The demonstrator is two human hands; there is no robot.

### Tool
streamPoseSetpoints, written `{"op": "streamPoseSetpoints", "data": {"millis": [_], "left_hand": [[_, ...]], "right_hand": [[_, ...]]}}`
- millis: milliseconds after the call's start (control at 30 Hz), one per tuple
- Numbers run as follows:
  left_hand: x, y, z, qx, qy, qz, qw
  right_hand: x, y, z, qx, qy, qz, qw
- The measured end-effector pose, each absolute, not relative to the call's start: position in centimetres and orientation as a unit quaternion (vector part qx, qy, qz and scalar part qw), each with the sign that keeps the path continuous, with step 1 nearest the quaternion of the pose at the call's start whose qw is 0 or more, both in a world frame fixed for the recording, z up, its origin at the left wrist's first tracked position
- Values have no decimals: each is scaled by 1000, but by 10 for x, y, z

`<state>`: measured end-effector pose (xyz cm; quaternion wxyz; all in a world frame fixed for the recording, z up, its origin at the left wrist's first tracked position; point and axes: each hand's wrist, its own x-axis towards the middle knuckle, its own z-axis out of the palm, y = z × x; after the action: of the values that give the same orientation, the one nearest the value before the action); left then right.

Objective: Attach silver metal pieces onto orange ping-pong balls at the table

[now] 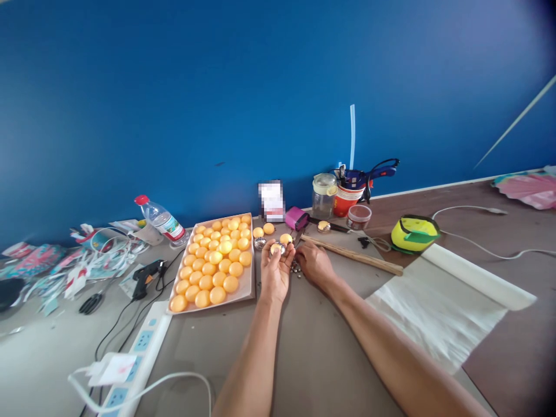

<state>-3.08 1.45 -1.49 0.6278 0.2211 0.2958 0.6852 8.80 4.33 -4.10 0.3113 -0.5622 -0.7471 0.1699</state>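
Observation:
My left hand [274, 275] is closed around an orange ball [277, 249] partly covered in shiny silver bits. My right hand [316, 263] is just to the right, its fingers bent down and together beside small silver pieces [296, 267] on the table. Whatever its fingertips hold, if anything, is hidden. Beyond the hands lie more orange balls [269, 229] and a silver-covered ball [260, 243]. Another orange ball [286, 238] shows just behind my left fingers. To the left, a shallow box [253, 278] holds many plain orange balls.
A wooden stick [354, 255] lies right of my hands, near a roll of white sheet [478, 278] and a yellow-green pouch [414, 233]. At the back are a jar [324, 200] and a red cup [347, 200]. A glue gun [145, 278], bottle [163, 220] and power strip [143, 347] occupy the left.

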Motion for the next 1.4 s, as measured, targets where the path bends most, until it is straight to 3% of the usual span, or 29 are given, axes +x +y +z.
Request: {"op": "streamPoseSetpoints", "data": {"millis": [100,200,533,1400], "left_hand": [[-31,14,-14,219,294,684,631],[-31,14,-13,211,298,684,631],[-30,12,-12,219,286,667,652],[-25,9,-14,291,291,657,631]], "right_hand": [[90,46,-40,-542,-678,241,435],[89,46,-36,-515,-596,366,496],[78,37,-22,-325,-389,693,512],[78,34,-17,-283,-320,737,524]]}}
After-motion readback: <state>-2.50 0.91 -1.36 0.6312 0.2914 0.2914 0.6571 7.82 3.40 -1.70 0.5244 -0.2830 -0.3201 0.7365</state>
